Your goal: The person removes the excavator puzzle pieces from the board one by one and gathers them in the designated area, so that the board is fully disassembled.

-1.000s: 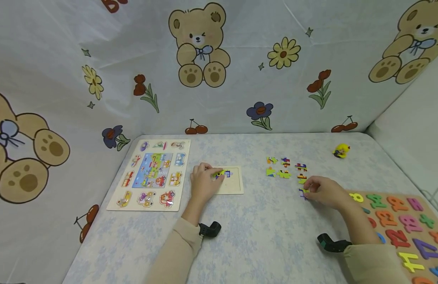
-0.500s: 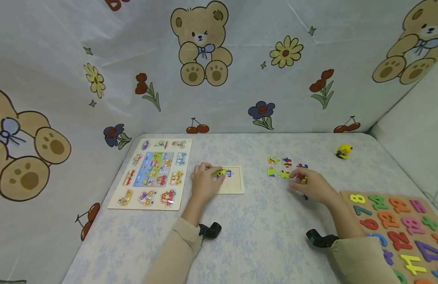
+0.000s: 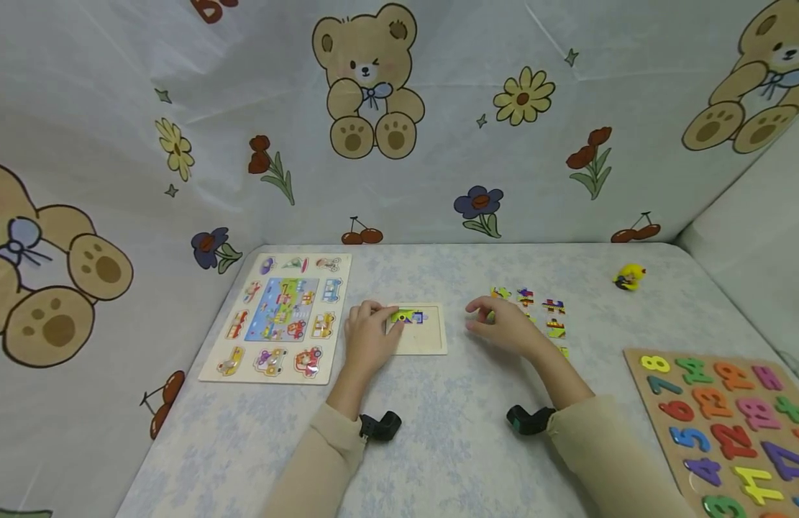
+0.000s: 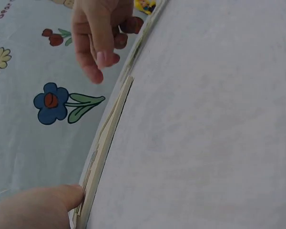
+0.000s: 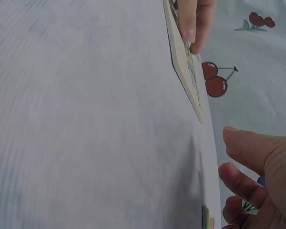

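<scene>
My left hand (image 3: 371, 334) rests at the left side of a small wooden puzzle tray (image 3: 425, 342). Its thumb and index fingertips touch the tray near joined yellow-green and blue jigsaw pieces (image 3: 413, 316) along the top. Seen edge-on in the left wrist view, the tray (image 4: 102, 152) has my thumb (image 4: 69, 194) at its near end. My right hand (image 3: 505, 327) hovers right of the tray, partly covering loose jigsaw pieces (image 3: 554, 306). In the right wrist view its thumb (image 5: 245, 143) and fingers are spread apart, and nothing shows between them.
A large vehicle-picture puzzle board (image 3: 259, 367) lies at the left. At the lower right is a board of colored numbers and letters (image 3: 671, 450). A yellow toy duck (image 3: 629, 277) sits near the back right. A patterned cloth wall (image 3: 431, 201) rises behind the table.
My right hand has moved left from the lower-right loose pieces, crossing over the others toward the tray. My left hand has stayed at the tray's left side.
</scene>
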Demonstrator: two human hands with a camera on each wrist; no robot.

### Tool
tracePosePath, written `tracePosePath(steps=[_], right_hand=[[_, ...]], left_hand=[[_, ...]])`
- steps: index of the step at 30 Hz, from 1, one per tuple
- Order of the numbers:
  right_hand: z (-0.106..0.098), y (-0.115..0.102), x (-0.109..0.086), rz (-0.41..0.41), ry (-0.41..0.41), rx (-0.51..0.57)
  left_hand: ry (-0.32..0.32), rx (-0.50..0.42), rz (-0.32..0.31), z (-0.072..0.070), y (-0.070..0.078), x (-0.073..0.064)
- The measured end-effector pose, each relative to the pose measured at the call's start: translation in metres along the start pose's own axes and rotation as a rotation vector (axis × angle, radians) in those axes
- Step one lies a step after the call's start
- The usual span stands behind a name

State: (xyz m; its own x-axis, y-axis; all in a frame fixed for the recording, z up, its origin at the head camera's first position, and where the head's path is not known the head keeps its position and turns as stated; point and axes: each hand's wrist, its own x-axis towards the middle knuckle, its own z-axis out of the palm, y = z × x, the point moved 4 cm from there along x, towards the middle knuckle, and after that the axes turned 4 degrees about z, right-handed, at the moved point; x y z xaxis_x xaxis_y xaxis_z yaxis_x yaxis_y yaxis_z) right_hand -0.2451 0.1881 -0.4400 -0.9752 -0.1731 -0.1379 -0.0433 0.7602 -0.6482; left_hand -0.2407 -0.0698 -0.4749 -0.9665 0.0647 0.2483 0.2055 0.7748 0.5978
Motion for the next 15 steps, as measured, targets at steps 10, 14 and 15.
tracePosePath(steps=[10,14,15], right_hand=[[0.036,-0.043,0.029,-0.054,-0.020,-0.119],[0.046,-0.053,0.033,-0.068,-0.015,-0.176],[0.048,-0.054,0.034,-0.070,-0.013,-0.187]], left_hand=[[0.039,-0.009,0.007,-0.001,-0.001,-0.001],[0.039,0.002,0.012,-0.002,-0.001,-0.002],[0.040,0.007,0.013,-0.002,-0.001,-0.002]])
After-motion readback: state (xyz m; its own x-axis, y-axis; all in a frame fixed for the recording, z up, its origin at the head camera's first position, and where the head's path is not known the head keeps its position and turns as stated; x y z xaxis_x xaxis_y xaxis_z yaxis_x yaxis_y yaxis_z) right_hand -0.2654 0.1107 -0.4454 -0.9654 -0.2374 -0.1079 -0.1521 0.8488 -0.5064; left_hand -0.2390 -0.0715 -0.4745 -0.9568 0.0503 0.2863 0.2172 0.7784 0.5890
